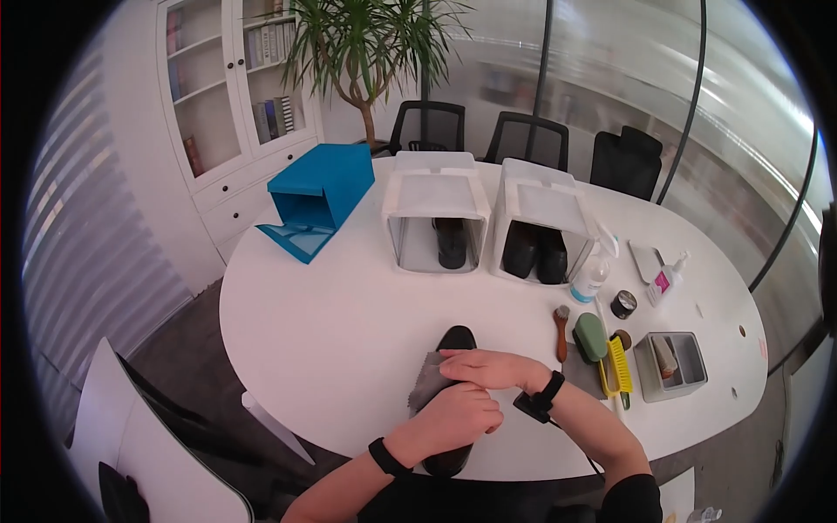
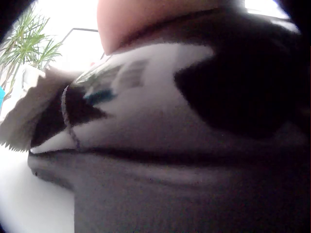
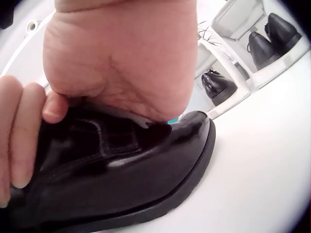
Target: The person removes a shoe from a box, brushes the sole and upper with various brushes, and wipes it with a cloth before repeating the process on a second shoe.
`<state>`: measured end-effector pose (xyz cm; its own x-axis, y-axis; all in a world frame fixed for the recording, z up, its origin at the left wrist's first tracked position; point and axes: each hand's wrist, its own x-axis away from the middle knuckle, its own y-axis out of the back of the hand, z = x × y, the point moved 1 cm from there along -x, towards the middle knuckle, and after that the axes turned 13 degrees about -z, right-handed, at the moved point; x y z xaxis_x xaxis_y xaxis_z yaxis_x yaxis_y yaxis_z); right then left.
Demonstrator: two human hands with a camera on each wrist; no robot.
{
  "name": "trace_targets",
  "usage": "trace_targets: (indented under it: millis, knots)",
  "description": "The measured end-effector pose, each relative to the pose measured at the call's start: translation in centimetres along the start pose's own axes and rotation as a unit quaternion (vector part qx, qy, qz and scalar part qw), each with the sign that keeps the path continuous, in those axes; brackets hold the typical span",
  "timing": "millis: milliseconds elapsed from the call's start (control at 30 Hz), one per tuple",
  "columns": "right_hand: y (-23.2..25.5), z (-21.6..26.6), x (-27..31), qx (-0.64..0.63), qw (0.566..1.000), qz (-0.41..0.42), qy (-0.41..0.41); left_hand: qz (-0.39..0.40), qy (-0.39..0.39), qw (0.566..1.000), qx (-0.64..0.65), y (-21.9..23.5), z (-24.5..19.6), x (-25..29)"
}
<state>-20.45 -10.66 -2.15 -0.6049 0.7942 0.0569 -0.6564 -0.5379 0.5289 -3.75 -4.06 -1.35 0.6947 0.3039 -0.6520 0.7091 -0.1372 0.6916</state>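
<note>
A glossy black leather shoe lies on the table with its toe pointing away from me. My left hand grips it around the ankle part; its fingers bend over the upper in the right wrist view. Across the shoe's front lies my right hand, holding a grey cloth against the leather. The cloth's zigzag edge sticks out at the left side of the shoe. In the right wrist view the palm hides most of the cloth and the right fingers.
Two white shoe boxes with black shoes inside stand at the back, beside a blue open box. To the right are a spray bottle, a wooden-handled brush, a green-backed brush, a yellow brush and a grey bin.
</note>
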Motion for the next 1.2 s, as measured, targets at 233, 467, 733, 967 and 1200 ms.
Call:
trace_targets:
  millis: [233,467,733,967,1200]
  knots:
    - [1.4,-0.3,-2.6,0.239,0.951,-0.141,0.134,-0.027,0.009,1.000,0.003,-0.3,-0.1,0.1]
    - [1.6,0.7,-3.3,0.076,0.996,0.002,0.051,-0.002,0.007,1.000,0.004,-0.1,0.0,-0.1]
    - [0.4,-2.0,-0.6,0.139,0.945,-0.291,-0.060,-0.001,0.020,1.000,0.003,-0.1,0.5,-0.2]
    - [-3.7,0.3,7.7,-0.207,0.924,-0.255,-0.197,-0.022,0.046,0.999,0.002,-0.6,0.4,-0.1]
    - [-3.2,1.3,8.9,-0.144,0.943,-0.264,-0.143,-0.011,0.005,0.999,0.034,-0.1,0.5,-0.1]
